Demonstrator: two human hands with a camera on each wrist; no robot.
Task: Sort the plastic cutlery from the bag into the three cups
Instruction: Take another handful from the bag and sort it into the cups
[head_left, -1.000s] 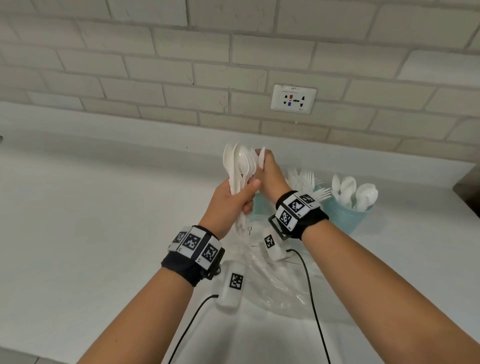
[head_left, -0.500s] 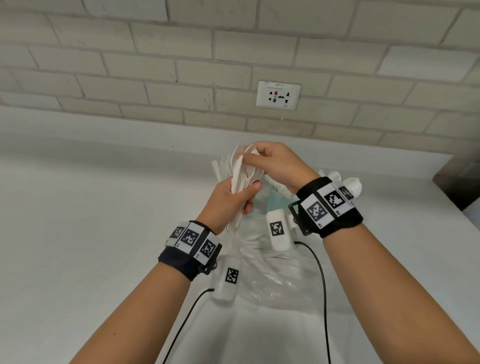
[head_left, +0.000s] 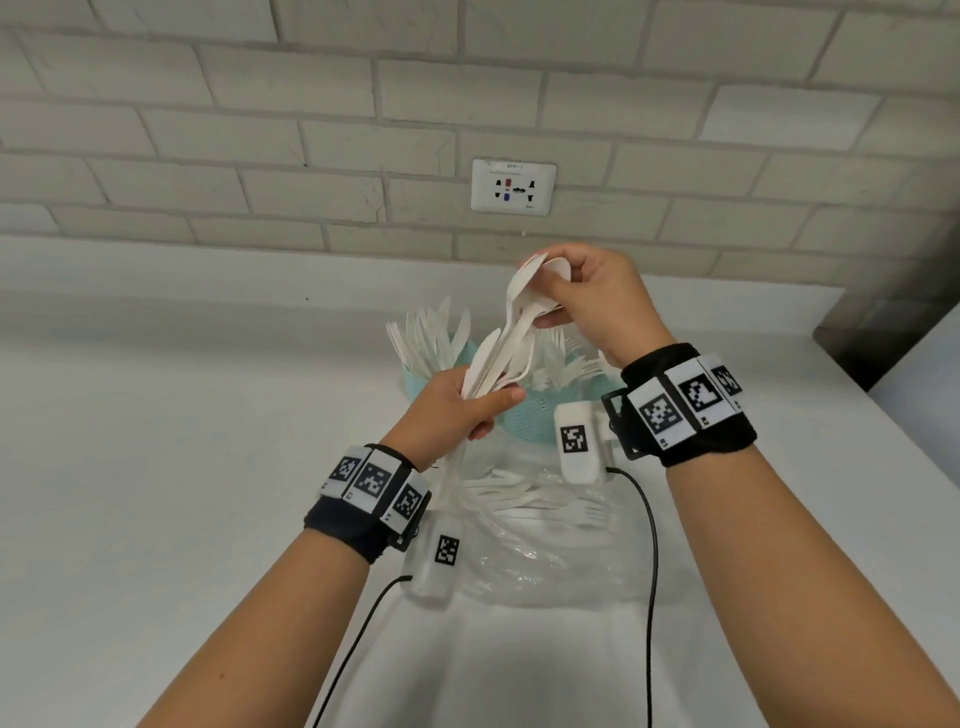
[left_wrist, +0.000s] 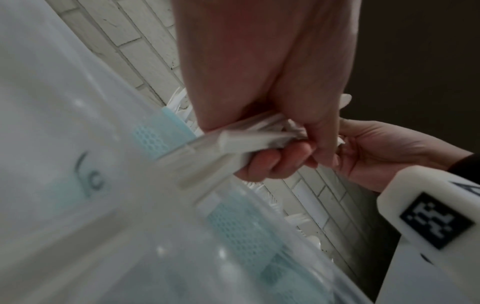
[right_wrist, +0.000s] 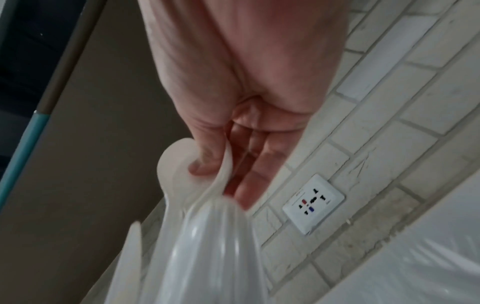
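Note:
My left hand (head_left: 457, 408) grips a bundle of white plastic spoons (head_left: 511, 338) by the handles (left_wrist: 249, 134), above the clear plastic bag (head_left: 530, 540). My right hand (head_left: 582, 299) pinches the bowls of the upper spoons (right_wrist: 182, 162) between thumb and fingers. Behind the hands stand teal mesh cups (head_left: 524, 421): the left one (left_wrist: 155, 135) holds white knives (head_left: 436, 338), the one behind the spoons holds forks (head_left: 571, 364). More cutlery lies inside the bag. A third cup is hidden behind my right wrist.
The white counter (head_left: 182, 441) runs to a brick wall with a socket plate (head_left: 513, 187). A dark edge (head_left: 883, 332) bounds the counter at the right. Cables (head_left: 649, 571) trail from both wrist units over the counter.
The spoon bundle has tilted from upright toward the right. My right hand moved from behind the bundle to its top and now pinches the spoon bowls, lifted up and right.

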